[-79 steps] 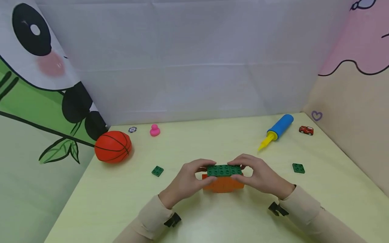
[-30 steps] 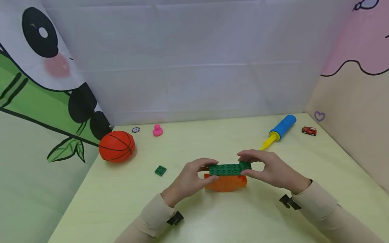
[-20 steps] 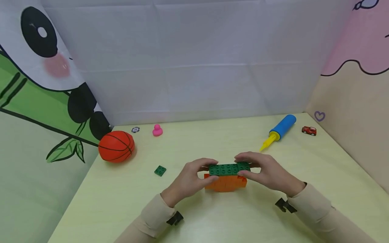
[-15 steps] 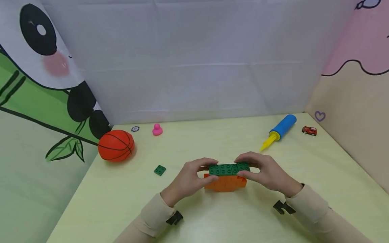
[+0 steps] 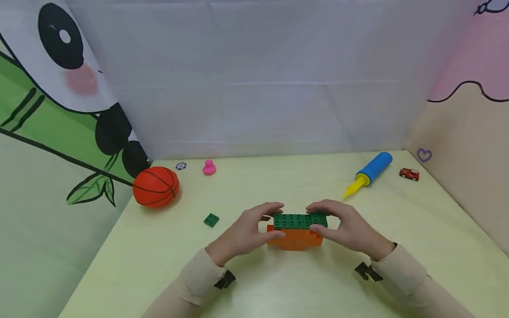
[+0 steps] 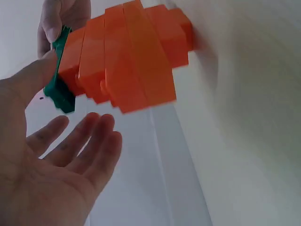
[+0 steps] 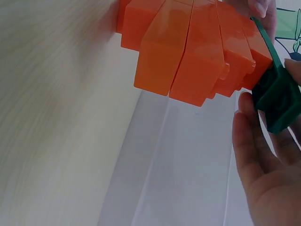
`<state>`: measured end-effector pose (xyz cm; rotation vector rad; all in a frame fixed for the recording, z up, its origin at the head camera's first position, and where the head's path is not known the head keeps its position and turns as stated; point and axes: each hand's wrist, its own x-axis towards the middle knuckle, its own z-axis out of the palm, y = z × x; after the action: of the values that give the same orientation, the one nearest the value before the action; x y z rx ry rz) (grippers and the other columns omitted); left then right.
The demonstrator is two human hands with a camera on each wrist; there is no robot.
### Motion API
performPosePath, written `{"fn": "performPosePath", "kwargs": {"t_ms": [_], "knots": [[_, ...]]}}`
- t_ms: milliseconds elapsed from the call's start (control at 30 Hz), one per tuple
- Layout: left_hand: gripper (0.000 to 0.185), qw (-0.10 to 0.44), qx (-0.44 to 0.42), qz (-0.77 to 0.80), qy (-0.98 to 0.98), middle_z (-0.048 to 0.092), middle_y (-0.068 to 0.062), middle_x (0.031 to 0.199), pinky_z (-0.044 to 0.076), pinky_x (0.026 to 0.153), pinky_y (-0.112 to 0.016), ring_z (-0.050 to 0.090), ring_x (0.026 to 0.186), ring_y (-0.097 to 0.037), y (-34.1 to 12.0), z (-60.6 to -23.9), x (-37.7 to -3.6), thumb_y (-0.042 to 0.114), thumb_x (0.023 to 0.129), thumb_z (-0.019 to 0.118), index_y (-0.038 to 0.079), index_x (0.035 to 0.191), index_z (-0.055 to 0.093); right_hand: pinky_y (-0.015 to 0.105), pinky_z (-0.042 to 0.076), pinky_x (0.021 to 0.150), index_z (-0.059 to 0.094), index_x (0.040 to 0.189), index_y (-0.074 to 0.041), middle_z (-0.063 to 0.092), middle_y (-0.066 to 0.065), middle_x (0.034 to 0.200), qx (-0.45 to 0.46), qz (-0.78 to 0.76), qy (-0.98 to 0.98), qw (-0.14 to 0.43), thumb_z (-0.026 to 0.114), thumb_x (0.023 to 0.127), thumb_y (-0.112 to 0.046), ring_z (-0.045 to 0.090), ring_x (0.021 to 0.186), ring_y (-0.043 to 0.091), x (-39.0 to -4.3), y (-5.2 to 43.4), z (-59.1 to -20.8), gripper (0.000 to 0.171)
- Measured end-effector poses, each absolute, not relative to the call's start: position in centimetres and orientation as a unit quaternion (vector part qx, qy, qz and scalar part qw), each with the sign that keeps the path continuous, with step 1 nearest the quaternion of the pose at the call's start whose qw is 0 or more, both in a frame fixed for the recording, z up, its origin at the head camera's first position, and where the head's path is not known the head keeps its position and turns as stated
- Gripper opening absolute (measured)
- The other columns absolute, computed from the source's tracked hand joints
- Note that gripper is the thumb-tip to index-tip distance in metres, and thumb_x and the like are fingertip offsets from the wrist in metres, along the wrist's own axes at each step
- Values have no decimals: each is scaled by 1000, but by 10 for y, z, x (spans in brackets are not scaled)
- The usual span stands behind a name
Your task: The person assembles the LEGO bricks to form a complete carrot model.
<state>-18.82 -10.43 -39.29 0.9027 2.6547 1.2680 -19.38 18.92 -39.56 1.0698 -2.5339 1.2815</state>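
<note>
In the head view, a stepped orange toy-brick build [image 5: 294,241] stands at the middle of the table, with a row of green studded bricks [image 5: 295,221] along its top. My right hand [image 5: 350,229] pinches the right-end green brick [image 5: 319,219], thumb on the near side and fingers behind. My left hand [image 5: 244,232] is around the left end, its thumb and fingers spread. The left wrist view shows that thumb beside the green edge [image 6: 60,94], the other fingers apart from the orange bricks [image 6: 136,61]. In the right wrist view, the green end [image 7: 277,96] overhangs the orange bricks.
One loose green brick [image 5: 211,220] lies left of the hands. Farther back are a red basketball [image 5: 156,187], a poker chip [image 5: 180,166], a pink knobbed toy [image 5: 209,168], a blue and yellow pump [image 5: 370,173] and a red toy car [image 5: 409,174]. Cloth walls [image 5: 254,88] border the table.
The loose green brick on the right was picked up by my right hand and set at the row's right end, then lowered level with it. My left hand has loosened from the left end.
</note>
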Motion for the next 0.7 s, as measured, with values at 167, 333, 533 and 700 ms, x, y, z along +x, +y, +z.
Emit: {"fn": "performPosePath", "kwargs": {"t_ms": [167,333,533,700], "knots": [[64,20,179,312,933,56,-2,140,42,108,-48,51,129,-29,-148,-388,-195,36,88,77,15,144,51,32,52,95,60,130,-24,63,-8,123,363,398,-842,36,78,88,-28,58,108,7,-194,189,-395,46],[63,30,32,195,980,59,-20,130,45,101,-52,54,118,-38,-189,-403,-208,34,88,77,-1,136,55,32,52,93,58,133,-23,63,-9,124,361,390,-847,20,76,89,-32,59,107,7,-195,191,-397,49],[42,47,-14,179,983,65,-14,101,50,78,-40,55,86,-25,-201,-415,-216,22,85,79,-6,113,67,35,53,92,58,134,-20,63,-2,127,353,393,-849,15,74,91,-32,60,108,11,-197,191,-398,48],[30,25,29,249,968,66,-7,101,52,76,-36,59,88,-20,-188,-413,-218,18,87,76,1,111,72,34,54,92,58,135,-20,63,-4,127,343,396,-852,10,73,91,-33,61,106,12,-200,193,-399,48]]}}
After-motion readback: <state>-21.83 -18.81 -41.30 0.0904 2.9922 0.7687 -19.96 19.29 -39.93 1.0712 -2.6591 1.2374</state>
